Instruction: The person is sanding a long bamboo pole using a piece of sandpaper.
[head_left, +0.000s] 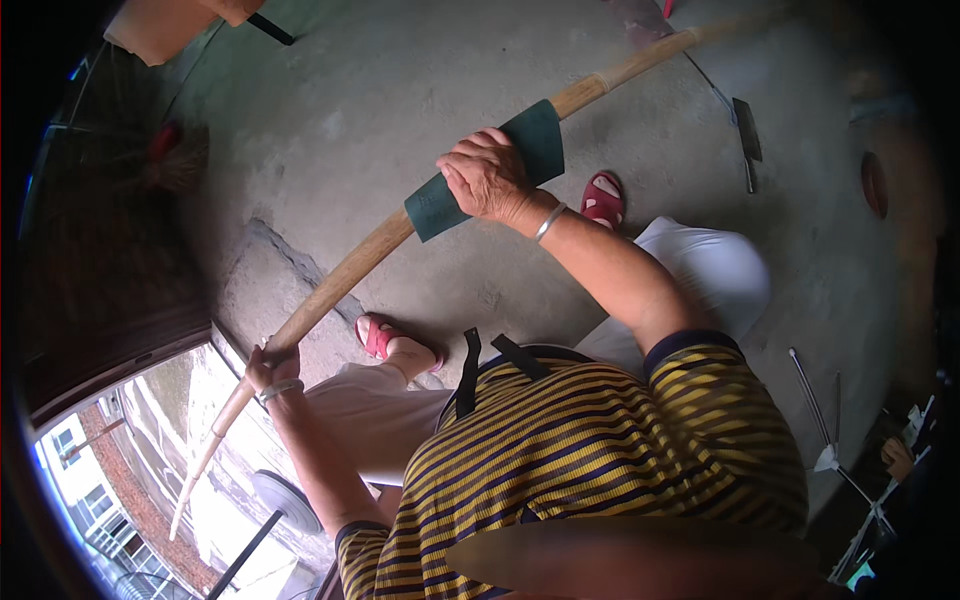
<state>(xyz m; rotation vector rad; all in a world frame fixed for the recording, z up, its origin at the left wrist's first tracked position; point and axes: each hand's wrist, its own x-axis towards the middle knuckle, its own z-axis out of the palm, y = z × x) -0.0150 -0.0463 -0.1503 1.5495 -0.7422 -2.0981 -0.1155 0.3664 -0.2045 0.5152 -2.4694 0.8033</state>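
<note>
A long pale bamboo pole [350, 270] runs diagonally from lower left to upper right across my body. Around its upper middle is a dark green sheet or sleeve [540, 150], over which my right hand [485, 175] is closed, gripping it against the pole. Farther down, my left hand [275, 365] is wrapped round the bare pole, whose lower end reaches over the bright doorway. The far upper end fades into the blurred edge of the view.
Concrete floor [300, 150] with a crack surrounds my sandalled feet. A metal tool with a flat blade [745, 130] lies at right. Metal rods [830, 440] stand lower right, a round disc on a pole [285, 500] lower left. A bristly object [175, 170] is at left.
</note>
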